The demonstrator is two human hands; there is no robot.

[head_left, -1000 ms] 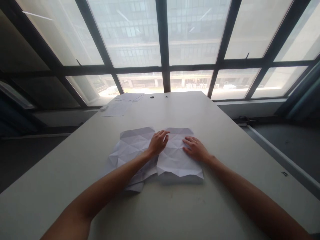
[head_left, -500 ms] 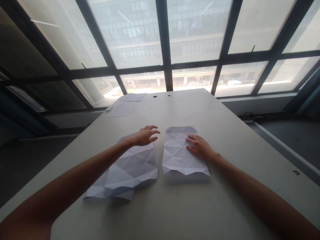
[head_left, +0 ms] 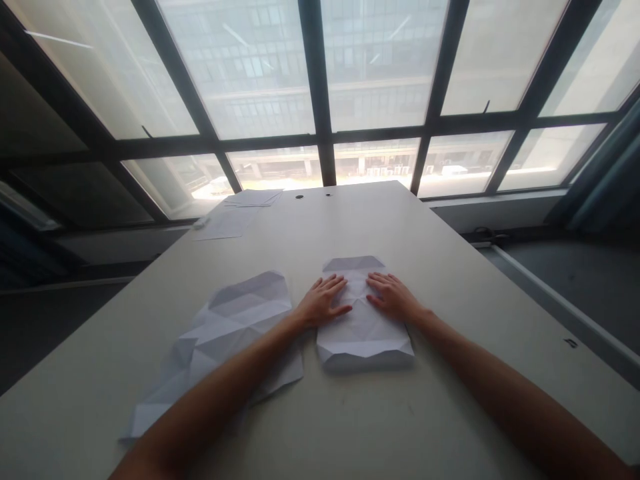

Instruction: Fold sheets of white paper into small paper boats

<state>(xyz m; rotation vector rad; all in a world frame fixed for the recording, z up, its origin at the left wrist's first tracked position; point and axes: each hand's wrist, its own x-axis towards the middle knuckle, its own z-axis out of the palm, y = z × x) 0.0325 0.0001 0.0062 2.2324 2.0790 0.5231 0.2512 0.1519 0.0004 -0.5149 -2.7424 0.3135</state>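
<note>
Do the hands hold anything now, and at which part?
Nothing is gripped. The left hand and the right hand lie flat and open on the smaller creased paper, over its middle.

The single view comes from a camera on the person's head, above the near edge of the long pale grey table [head_left: 450, 280], tilted forward and down. It faces along the table's length to its far edge and the tall dark-framed window wall [head_left: 320, 133] beyond. The wide lens sits close over the near half, where the left hand [head_left: 323, 301] and right hand [head_left: 393, 297] lie, with both forearms entering from the bottom.
</note>
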